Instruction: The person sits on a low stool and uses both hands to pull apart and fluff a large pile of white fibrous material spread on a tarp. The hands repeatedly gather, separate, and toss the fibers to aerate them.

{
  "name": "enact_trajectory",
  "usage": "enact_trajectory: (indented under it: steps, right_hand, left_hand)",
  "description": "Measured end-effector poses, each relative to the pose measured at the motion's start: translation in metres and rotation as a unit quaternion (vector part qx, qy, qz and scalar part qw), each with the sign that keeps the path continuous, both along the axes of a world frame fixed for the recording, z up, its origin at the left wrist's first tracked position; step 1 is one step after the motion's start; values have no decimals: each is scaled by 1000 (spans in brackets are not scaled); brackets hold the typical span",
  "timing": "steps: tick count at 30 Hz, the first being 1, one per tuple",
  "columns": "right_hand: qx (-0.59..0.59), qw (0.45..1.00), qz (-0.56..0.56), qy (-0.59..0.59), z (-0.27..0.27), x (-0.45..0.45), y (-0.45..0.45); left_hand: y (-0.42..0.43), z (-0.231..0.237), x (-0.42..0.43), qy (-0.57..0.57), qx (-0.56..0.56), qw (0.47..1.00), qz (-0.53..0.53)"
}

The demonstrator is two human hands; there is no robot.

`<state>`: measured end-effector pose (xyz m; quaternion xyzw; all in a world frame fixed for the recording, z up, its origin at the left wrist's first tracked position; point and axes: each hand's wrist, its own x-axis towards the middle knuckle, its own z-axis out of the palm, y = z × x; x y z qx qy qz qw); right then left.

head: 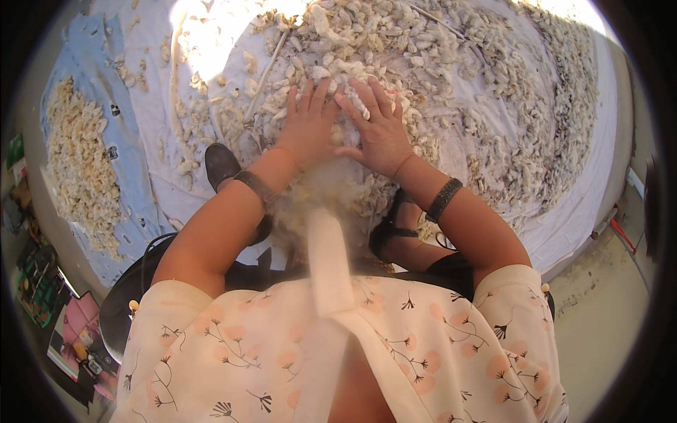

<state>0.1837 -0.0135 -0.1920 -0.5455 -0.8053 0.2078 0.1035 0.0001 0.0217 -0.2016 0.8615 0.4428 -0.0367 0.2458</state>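
Note:
My left hand (pixel 308 127) lies palm down on a loose heap of off-white raw fibre, apparently cotton (pixel 365 37). Its fingers are spread and point away from me. Beside it, my right hand (pixel 382 129) rests on the same heap, fingers apart, with a white fibre tuft (pixel 362 107) showing among them. Neither hand is closed around anything, though the fibre under the palms is hidden. Nearer my body, more fibre (pixel 338 193) lies between my feet, partly blurred. The heap is spread over a white cloth sheet (pixel 153 111).
A separate pile of yellowish fibre (pixel 84 164) sits on a blue cloth (pixel 124 143) at left. One thin stick (pixel 267 76) lies beyond my left hand, another stick (pixel 439 21) at far right. Darker fibre (pixel 571 121) lines the right side. My black shoes (pixel 221 164) flank the heap.

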Motion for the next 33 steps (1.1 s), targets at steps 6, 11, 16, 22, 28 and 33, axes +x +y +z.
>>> enact_trajectory:
  steps: [6,11,16,22,28,33]
  right_hand:
    - [35,998,-36,-31,-34,-12,-6]
    - [76,992,-97,21,-48,-5,58]
    - [-176,960,-216,-4,-16,-8,112]
    - [42,980,-196,-20,-20,27,121]
    - [1,991,-133,9,-31,1,79]
    - [-24,999,4,30,-9,6,-15]
  left_hand:
    - [-9,-26,6,66,24,998,3]
    - [32,-26,20,14,-9,998,61]
    - [86,7,41,76,-187,968,149]
    - [102,14,28,-25,78,980,181]
    - [67,-6,22,11,-16,994,103]
    - [-13,-10,0,40,63,997,9]
